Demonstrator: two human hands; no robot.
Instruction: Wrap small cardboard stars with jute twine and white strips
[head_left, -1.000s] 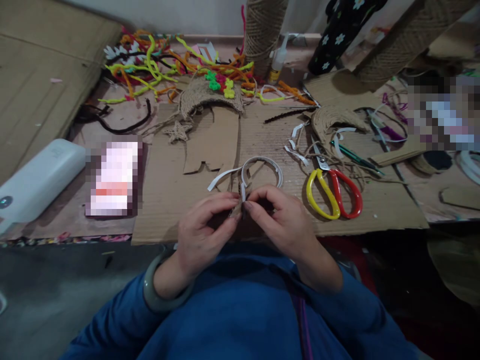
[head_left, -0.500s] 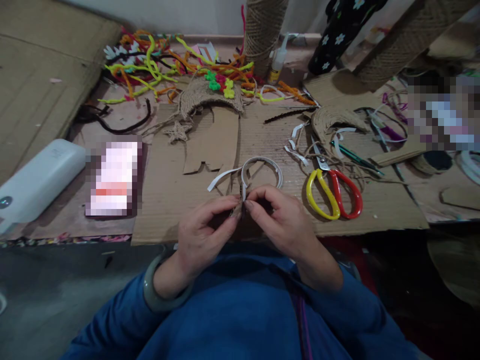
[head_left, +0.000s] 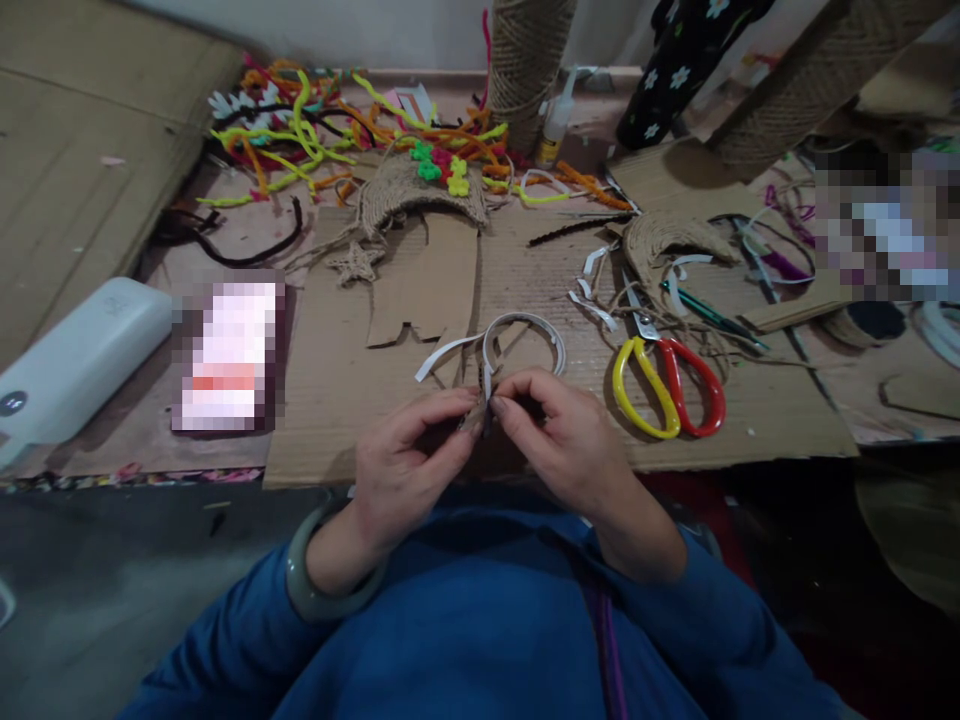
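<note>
Clock reference: centre at the person's fingertips, twelve toward the wall. The left hand (head_left: pixel 409 460) is closed in a pinch, holding a small brown piece (head_left: pixel 471 418) between thumb and fingers. The right hand (head_left: pixel 566 430) grips the near end of a white strip (head_left: pixel 448 351) between thumb and forefinger, just beside the left fingertips. I cannot tell from here whether piece and strip are joined. The strip forms a loop at one o'clock; a loose end points between ten and eleven. A cardboard sheet (head_left: pixel 322 400) lies below.

Surrounding items: scissors (head_left: pixel 643 324), handles nearest the person, at three; a phone (head_left: pixel 229 350), screen blurred, slightly past nine; a rope star (head_left: pixel 356 262) near eleven; a rope crescent (head_left: pixel 416 200) with small flowers between eleven and twelve; a second crescent (head_left: pixel 649 240) between one and two; a glue bottle (head_left: pixel 555 130) between twelve and one.
</note>
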